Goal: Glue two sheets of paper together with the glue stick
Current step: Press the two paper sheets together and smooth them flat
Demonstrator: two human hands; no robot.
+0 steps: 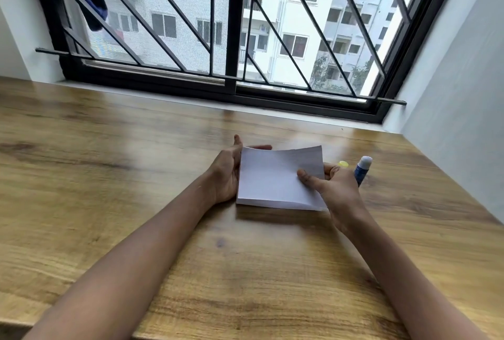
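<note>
Wooden worktop [109,148] under a barred window [234,26] carries a small stack of white paper [272,176], held between both hands. Left hand [226,173] cups its left edge, fingers curled behind; right hand [335,189] pinches the right edge, thumb on top. Just right of that grip stands a blue glue stick [362,169], a yellow cap [343,163] beside it.

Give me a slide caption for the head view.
Both hands, left and right, hold white paper above wooden table; glue stick stands alongside.
</note>
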